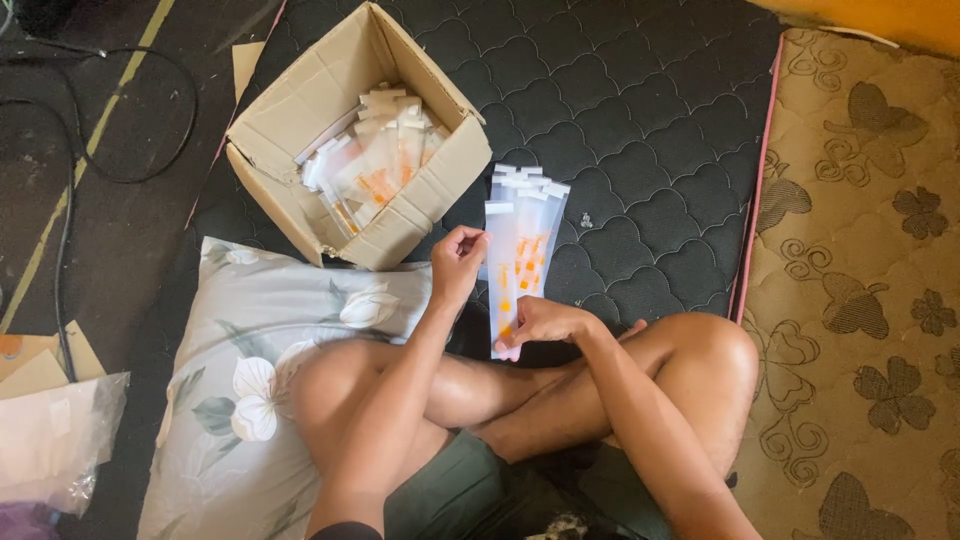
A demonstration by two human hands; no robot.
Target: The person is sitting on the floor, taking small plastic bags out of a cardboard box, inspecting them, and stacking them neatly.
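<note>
both left hand (458,262) and right hand (540,322) grip long clear packets (520,245) with orange pieces inside.

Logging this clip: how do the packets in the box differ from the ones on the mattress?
The box packets lie jumbled inside the cardboard box; the mattress packets lie in a neat overlapping fan on the black mattress. No hand touches the box packets; the left hand and right hand hold the mattress packets' ends. Both are long clear sleeves with orange contents.

Clear, orange-printed packets (520,250), black quilted mattress (640,110)
</note>
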